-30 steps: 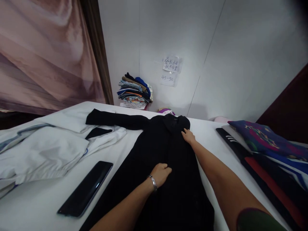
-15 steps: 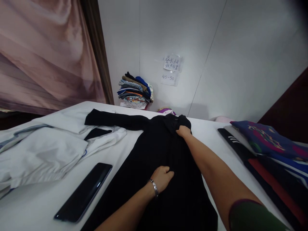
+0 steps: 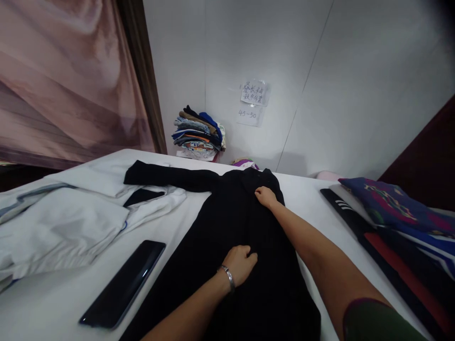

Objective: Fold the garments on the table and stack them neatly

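Note:
A black long-sleeved coat (image 3: 227, 213) lies spread on the white table, collar toward the wall, one sleeve stretched out to the left. My right hand (image 3: 266, 196) is closed on the cloth of its front, just below the collar. Lower down, my left hand (image 3: 240, 264), with a silver bracelet at the wrist, has its curled fingers closed on the front edge of the coat. Both hands' fingertips meet dark cloth, so the exact fold between them is hard to make out.
Left of the coat lie a dark phone (image 3: 122, 284) and rumpled white clothing (image 3: 71, 222). Folded clothes (image 3: 398, 237) are stacked at the right. A pile of garments (image 3: 199, 132) stands by the wall, beside handwritten paper signs (image 3: 254, 92).
My right hand has shifted slightly down and left from the collar along the coat's front, and the collar has closed over. My left hand stays in place.

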Demonstrator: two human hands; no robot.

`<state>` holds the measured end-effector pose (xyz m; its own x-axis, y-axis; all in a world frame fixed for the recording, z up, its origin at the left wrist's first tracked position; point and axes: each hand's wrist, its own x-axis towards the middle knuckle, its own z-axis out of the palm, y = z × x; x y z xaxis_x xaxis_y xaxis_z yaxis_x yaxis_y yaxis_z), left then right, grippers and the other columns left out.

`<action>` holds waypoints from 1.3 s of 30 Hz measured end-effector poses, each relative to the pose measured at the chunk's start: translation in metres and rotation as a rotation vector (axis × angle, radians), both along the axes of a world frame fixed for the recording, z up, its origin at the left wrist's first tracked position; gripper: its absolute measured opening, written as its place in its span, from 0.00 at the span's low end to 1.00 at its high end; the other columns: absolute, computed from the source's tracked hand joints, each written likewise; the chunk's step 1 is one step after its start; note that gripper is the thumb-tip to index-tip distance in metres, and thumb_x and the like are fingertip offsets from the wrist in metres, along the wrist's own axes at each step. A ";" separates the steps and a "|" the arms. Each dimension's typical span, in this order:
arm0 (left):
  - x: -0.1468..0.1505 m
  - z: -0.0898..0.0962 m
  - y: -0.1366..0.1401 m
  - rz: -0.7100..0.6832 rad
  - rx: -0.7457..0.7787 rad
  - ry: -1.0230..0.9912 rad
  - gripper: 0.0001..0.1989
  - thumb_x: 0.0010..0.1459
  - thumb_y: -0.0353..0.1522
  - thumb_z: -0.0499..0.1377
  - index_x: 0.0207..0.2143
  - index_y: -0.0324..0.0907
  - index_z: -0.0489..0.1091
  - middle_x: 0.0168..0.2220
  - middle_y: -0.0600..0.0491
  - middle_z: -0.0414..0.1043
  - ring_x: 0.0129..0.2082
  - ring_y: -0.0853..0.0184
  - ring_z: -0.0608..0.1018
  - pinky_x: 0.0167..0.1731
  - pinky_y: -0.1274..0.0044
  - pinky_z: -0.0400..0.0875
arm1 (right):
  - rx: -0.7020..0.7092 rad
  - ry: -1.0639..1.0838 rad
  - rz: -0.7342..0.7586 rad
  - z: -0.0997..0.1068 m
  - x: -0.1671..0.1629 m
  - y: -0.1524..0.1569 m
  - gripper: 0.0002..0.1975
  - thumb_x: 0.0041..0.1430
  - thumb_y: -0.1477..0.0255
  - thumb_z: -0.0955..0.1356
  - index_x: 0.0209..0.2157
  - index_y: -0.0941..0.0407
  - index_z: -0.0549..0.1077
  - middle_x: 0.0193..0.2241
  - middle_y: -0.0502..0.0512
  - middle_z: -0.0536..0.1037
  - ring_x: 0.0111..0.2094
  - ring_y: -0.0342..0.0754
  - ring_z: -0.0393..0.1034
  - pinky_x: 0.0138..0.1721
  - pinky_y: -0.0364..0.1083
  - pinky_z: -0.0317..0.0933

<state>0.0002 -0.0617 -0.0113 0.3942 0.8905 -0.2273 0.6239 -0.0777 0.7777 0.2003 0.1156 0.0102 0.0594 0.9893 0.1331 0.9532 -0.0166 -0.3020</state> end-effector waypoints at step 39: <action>0.003 0.004 0.002 -0.092 0.098 0.178 0.18 0.57 0.39 0.51 0.18 0.43 0.52 0.20 0.56 0.61 0.23 0.69 0.68 0.22 0.75 0.53 | -0.151 -0.015 -0.040 -0.023 0.032 -0.052 0.31 0.66 0.55 0.55 0.65 0.55 0.56 0.67 0.57 0.51 0.69 0.52 0.38 0.66 0.58 0.33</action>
<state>0.0028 -0.0596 -0.0072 0.4366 0.8737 -0.2146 0.7371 -0.2107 0.6420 0.2327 0.0633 -0.0130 0.0986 0.9950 -0.0163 0.9552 -0.0992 -0.2789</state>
